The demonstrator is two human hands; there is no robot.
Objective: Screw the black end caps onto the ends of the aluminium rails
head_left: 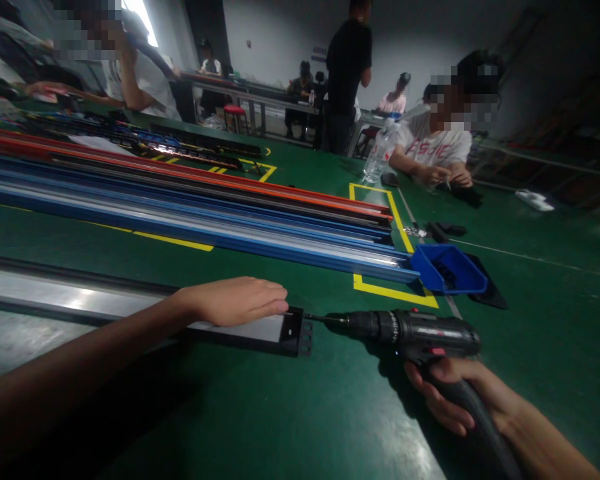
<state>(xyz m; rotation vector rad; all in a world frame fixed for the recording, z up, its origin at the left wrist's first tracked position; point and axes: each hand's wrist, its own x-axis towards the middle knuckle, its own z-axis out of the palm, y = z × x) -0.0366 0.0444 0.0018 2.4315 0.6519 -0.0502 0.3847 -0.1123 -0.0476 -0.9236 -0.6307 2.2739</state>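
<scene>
A black cordless drill [430, 333] is in my right hand [455, 393], whose fingers wrap round its grip. The drill lies level, and its long bit [325, 319] points left to the end of a long profile with a black frame and silver face [260, 331]. The bit's tip meets or nearly meets the black end piece [300, 333]; exact contact is hard to tell. My left hand [240, 300] rests flat on top of the profile near that end, fingers stretched out and side by side. Part of the profile is hidden under my left hand and forearm.
Beyond the profile lie several long blue rails [230, 230] and orange rails [280, 187]. A blue bin [450, 270] with dark small parts stands at their right end. A plastic bottle [377, 157] is farther back. Co-workers sit round the green table [290, 413].
</scene>
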